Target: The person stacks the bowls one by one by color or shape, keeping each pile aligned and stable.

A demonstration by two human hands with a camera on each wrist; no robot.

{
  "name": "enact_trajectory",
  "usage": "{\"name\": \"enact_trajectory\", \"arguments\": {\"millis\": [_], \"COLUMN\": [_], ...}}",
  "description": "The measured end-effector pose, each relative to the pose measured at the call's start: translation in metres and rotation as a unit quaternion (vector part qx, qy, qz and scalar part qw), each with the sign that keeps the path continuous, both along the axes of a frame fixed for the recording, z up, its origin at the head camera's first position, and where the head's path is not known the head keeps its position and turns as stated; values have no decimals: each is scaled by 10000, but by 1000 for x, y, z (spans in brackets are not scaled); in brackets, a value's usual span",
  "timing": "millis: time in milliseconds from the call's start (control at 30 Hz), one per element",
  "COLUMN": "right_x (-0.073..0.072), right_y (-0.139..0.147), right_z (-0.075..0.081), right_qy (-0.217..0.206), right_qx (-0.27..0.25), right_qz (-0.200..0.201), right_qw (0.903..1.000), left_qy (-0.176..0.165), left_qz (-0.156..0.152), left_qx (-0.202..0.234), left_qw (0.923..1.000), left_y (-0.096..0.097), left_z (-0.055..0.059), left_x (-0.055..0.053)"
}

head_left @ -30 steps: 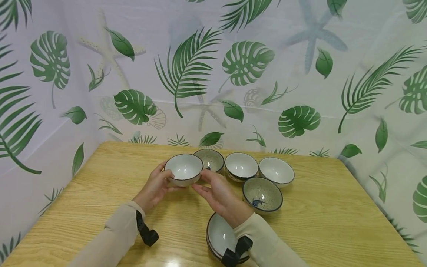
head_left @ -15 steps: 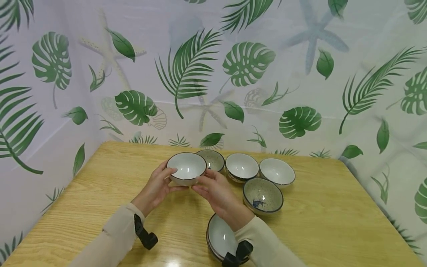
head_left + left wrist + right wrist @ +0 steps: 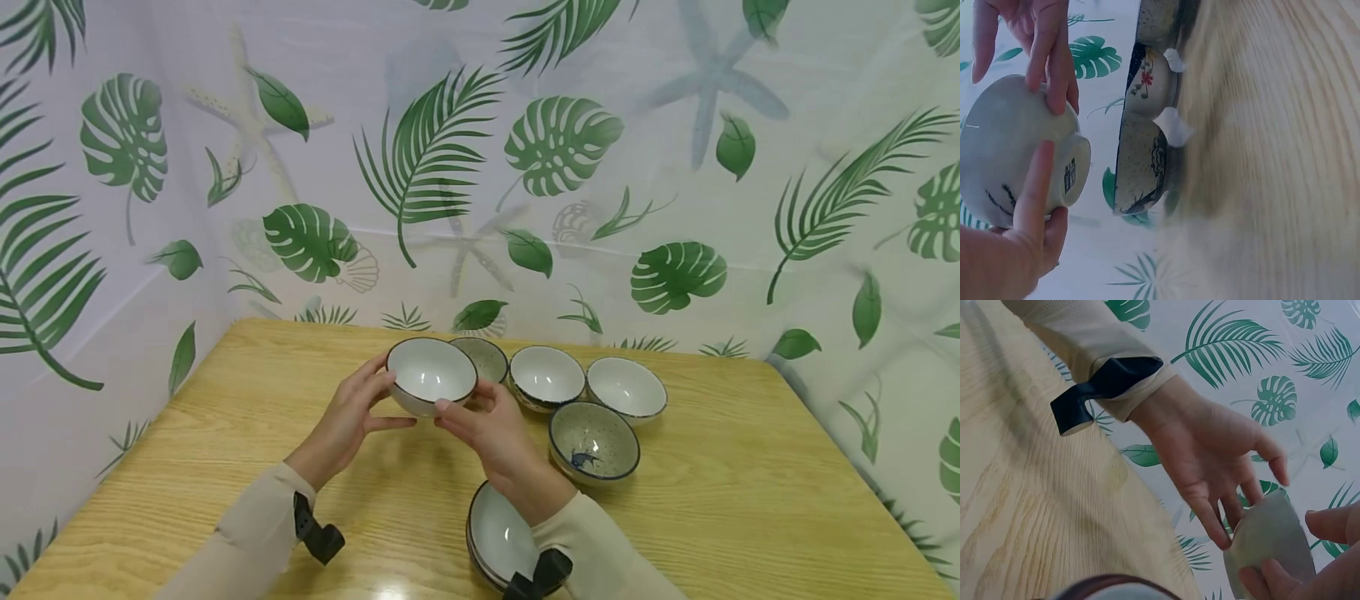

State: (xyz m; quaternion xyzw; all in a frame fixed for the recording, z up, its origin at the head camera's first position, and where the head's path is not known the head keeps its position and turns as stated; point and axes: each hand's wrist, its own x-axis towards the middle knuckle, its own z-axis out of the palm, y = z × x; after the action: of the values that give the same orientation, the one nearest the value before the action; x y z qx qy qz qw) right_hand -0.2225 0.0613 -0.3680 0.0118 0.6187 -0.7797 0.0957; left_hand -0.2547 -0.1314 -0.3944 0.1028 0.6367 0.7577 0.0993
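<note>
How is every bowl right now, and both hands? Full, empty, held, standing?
Lifted white bowl: held up, empty.
Left hand: gripping that bowl.
Right hand: gripping it too.
Back speckled bowl: upright, partly hidden.
Back middle white bowl: upright, empty.
Back right white bowl: upright, empty.
Front speckled bowl: upright, empty.
Bowl stack: nested, partly hidden.

Desk: pale yellow-brown wood with a lengthwise grain and rounded far corners (image 3: pixel 750 508)
Blue-marked bowl: speckled grey, dark-rimmed, upright, a blue motif inside (image 3: pixel 596 437)
Left white bowl: upright, dark-rimmed, patterned outside, behind and left of the blue-marked bowl (image 3: pixel 547 377)
Right white bowl: upright, just behind the blue-marked bowl, to the right (image 3: pixel 626 387)
Far speckled bowl: partly hidden, farther behind and left of the blue-marked bowl (image 3: pixel 491 361)
Bowl stack: white inside, nested, in front and left of the blue-marked bowl (image 3: pixel 498 533)
</note>
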Motion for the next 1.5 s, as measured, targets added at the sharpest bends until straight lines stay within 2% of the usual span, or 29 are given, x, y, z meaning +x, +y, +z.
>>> {"name": "enact_trajectory", "arguments": {"millis": [133, 300, 567, 700, 867, 1067, 1200, 1333, 1500], "right_x": [2, 3, 3, 0, -2, 2, 5, 8, 12], "right_y": [1, 5, 11, 14, 15, 13, 12, 16, 26], "right_z": [-2, -3, -2, -1, 1, 4, 6, 9, 17], "right_qy": [55, 253, 616, 756, 780, 765, 737, 846, 1033], "right_qx": [246, 462, 314, 321, 329, 323, 565, 824, 1342], "right_qz": [-188, -261, -12, 113, 310, 427, 418, 374, 549], "right_qw": [9995, 9983, 9976, 9966, 9959, 9956, 9948, 9923, 9840], "left_qy": [358, 657, 1124, 1144, 894, 754, 752, 669, 600], "left_qz": [16, 20, 200, 277, 261, 172, 142, 22, -169], "left_qx": [-504, -746, -1097, -1189, -1085, -683, -448, 7, 382], "left_qw": [9981, 9950, 9874, 9859, 9897, 9947, 9961, 9978, 9973], "left_y": [-2, -3, -5, -5, -7, -10, -12, -12, -9], "left_z": [5, 8, 9, 7, 7, 7, 9, 9, 10], "left_x": [5, 9, 11, 8, 5, 8, 11, 14, 18]}}
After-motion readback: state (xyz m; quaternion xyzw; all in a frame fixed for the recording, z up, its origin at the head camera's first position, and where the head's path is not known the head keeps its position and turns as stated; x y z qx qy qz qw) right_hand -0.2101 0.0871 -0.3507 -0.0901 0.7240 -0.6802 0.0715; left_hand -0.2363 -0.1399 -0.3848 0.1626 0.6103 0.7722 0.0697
